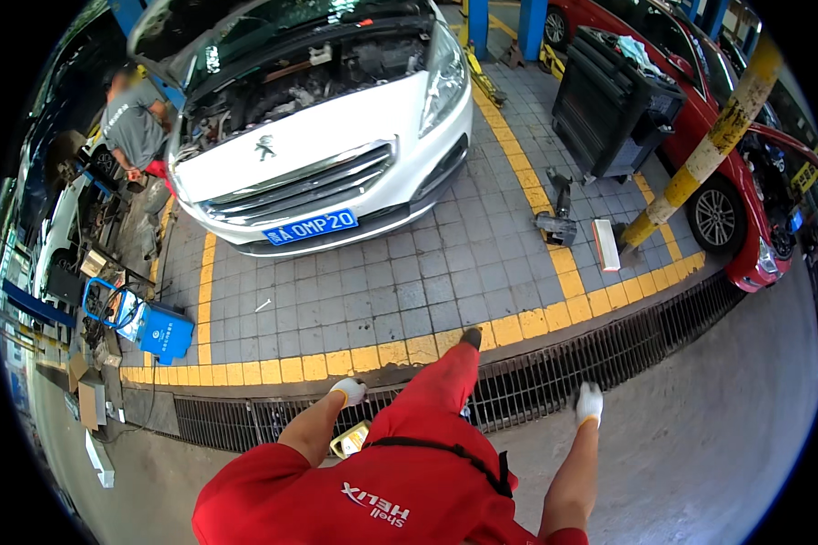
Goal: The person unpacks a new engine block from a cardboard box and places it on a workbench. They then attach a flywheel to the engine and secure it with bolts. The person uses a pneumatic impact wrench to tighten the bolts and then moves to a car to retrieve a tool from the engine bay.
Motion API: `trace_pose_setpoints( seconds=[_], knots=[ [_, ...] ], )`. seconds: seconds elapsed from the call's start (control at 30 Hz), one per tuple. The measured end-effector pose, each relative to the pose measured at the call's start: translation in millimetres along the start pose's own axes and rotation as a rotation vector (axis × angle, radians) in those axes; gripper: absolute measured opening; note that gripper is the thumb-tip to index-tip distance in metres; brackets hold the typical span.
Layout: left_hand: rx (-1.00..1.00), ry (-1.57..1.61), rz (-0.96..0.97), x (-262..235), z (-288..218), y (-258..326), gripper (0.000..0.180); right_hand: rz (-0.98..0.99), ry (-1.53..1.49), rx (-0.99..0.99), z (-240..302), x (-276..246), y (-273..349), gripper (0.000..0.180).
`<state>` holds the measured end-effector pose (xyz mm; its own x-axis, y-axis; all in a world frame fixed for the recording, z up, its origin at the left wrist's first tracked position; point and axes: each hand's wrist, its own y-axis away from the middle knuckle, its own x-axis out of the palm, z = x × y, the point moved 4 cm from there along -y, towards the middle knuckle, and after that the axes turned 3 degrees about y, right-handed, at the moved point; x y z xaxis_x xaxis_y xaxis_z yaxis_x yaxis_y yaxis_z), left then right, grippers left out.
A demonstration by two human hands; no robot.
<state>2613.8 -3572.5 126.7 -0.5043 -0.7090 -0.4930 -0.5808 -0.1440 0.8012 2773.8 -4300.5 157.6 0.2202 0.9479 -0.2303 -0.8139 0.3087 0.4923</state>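
Note:
My left hand (350,391), in a white glove, is held out in front of my left side with its fingers curled; nothing shows in it. Below it, partly hidden by my forearm and red shirt, is a yellowish jug (351,440) with a pale label. A gap shows between jug and glove, though I cannot tell what the jug rests on. Out to my right, over the bare concrete, hangs my right hand (589,404), also white-gloved. Its fingers are loose and slightly apart, holding nothing.
Ahead stands a white car (286,150), hood raised. A floor grate (554,391) crosses under me. Left are a blue machine (165,334) and a person (134,127); right, a black tool cart (609,104), striped pole (700,163), box (605,245) and red car (759,218).

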Motion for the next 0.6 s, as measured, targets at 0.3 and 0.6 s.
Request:
trace_pose_setpoints(
  seconds=[0.3,0.6],
  knots=[
    [0.321,-0.543,0.145,-34,-187,-145,0.025,0.263,0.26,0.259,152,114,-146,0.022],
    [0.211,0.171,-0.108,-317,-537,-298,0.043,-0.006,-0.041,0.619,168,50,-180,0.019]
  ],
)
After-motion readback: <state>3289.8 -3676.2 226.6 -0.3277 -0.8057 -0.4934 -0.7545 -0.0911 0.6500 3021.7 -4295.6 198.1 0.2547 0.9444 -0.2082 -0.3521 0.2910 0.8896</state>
